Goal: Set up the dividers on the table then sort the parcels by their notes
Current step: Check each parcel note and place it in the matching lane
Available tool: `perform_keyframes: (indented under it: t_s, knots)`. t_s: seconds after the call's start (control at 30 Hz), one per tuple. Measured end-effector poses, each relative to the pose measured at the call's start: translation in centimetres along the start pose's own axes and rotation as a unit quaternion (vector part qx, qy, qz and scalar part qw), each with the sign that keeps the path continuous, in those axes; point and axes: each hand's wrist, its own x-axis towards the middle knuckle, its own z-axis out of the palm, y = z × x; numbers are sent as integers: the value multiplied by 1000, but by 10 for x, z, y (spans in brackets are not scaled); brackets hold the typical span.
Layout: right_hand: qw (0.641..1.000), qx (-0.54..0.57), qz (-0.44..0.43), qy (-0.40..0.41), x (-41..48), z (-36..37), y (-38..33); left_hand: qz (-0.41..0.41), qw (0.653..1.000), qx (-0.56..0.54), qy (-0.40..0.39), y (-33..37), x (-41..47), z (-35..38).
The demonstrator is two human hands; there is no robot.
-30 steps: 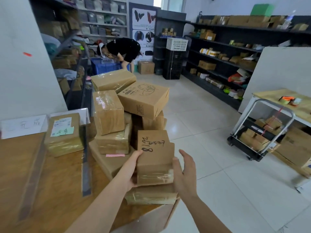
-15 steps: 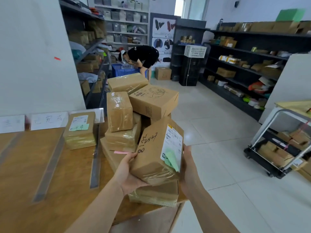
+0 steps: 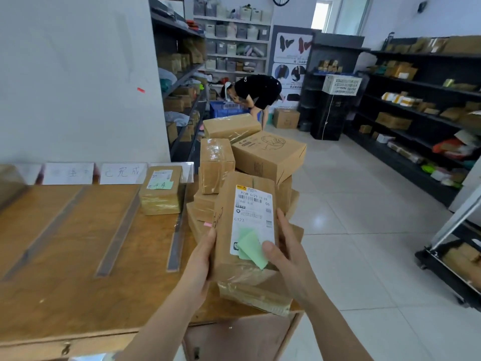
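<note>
I hold a taped cardboard parcel [image 3: 244, 230] upright over the table's right end, its white shipping label and a green note [image 3: 251, 247] facing me. My left hand [image 3: 201, 259] grips its left side. My right hand [image 3: 282, 252] grips the right side, thumb on the green note. Behind it a pile of brown parcels [image 3: 250, 155] is stacked on the table's right end. One parcel with a green note [image 3: 161, 188] sits in the rightmost lane. Clear dividers [image 3: 117, 235] lie across the wooden table [image 3: 65, 269], with paper signs [image 3: 122, 173] at the back.
A person in black [image 3: 257, 91] bends over a blue crate in the aisle. Dark shelving [image 3: 416, 100] with goods lines the right wall, more shelves stand on the left. A trolley [image 3: 453, 259] with boxes stands at the right. The white wall panel rises behind the table.
The parcel has been turned in both hands from its handwritten side to its labelled face with the green note. My view has swung left, showing more of the table.
</note>
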Motion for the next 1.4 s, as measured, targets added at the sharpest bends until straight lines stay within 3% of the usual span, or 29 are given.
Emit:
perform_keyframes:
  t_s: [0.13, 0.2, 0.33, 0.7, 1.07, 1.4]
  knots:
    - [990, -72, -5, -119, -7, 20, -12, 39, 999, 22, 24, 7, -22, -14]
    - [989, -75, -9, -129, -4, 31, -11, 49, 997, 41, 36, 11, -25, -30]
    - [998, -35, 9, -61, 12, 63, -8, 56, 994, 48, 78, 21, -28, -64]
    - [989, 76, 127, -7, 88, 151, 21, 36, 984, 110, 133, 66, 0, -149]
    - [975, 32, 212, 57, 171, 231, 51, -61, 980, 175, 73, 101, 87, -232]
    - [962, -18, 249, 112, 216, 257, 88, -124, 965, 220, 66, 103, 144, -253]
